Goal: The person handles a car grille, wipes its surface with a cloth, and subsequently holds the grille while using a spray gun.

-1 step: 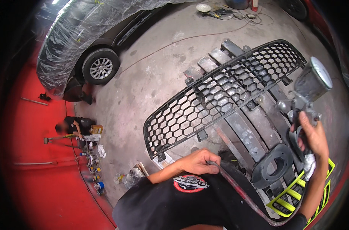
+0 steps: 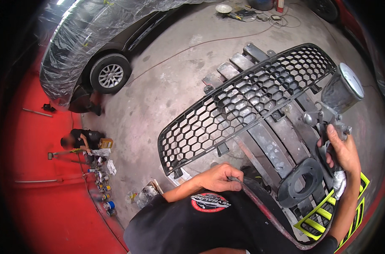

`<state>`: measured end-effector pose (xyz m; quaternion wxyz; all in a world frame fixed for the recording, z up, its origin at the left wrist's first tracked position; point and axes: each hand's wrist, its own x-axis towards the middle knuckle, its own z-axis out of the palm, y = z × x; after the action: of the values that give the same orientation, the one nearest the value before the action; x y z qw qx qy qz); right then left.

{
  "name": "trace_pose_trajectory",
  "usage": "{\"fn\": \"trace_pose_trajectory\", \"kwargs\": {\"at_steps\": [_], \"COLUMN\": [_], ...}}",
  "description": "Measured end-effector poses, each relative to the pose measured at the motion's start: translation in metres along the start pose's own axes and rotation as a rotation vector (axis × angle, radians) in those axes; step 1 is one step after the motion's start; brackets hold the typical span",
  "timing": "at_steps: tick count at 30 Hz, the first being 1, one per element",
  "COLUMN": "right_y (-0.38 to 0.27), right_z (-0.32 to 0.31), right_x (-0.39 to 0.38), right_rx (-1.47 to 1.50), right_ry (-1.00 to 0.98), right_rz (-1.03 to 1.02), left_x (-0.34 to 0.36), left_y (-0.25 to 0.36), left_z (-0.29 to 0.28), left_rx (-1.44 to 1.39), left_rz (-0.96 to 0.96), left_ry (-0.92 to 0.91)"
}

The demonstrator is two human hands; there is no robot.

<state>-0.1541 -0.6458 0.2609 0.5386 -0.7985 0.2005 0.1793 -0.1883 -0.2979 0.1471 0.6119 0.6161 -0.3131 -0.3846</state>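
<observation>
My right hand is closed around the handle of a spray gun, with its metal cup on top. Its nozzle end points left, beside the right part of a black honeycomb grille. The grille lies across dark metal bars. In front of my chest, my left hand pinches a reddish air hose. The hose hangs down from there and curves up toward my right forearm. A dark oval trim ring and a yellow-green slatted part sit below the gun.
A plastic-covered car with its wheel stands at upper left. Another person crouches by the red wall, near several paint cans. A thin hose crosses the concrete floor. A white bowl lies at the back.
The spray gun and my right hand have shifted very slightly left and down. My left hand stays on the hose in the same place.
</observation>
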Motion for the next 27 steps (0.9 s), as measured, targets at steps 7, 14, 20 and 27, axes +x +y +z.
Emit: {"fn": "trace_pose_trajectory", "kwargs": {"at_steps": [7,14,20,27], "right_y": [0.006,0.015,-0.039,-0.067], "right_z": [-0.083,-0.183,-0.039,0.026], "right_x": [0.065,0.158,0.12,0.068], "right_rx": [-0.066,0.073,-0.046,-0.117], "right_ry": [0.534,0.674,0.275,-0.256], "right_rz": [-0.136,-0.185,-0.331,-0.27], "left_x": [-0.032,-0.045,-0.043,-0.035], "left_y": [0.001,0.006,-0.009,-0.012], "left_z": [0.001,0.023,0.033,0.026], "left_rx": [0.002,0.047,0.065,0.066], "left_rz": [0.014,-0.106,-0.047,-0.067], "left_ry": [0.122,0.23,0.301,0.243]}}
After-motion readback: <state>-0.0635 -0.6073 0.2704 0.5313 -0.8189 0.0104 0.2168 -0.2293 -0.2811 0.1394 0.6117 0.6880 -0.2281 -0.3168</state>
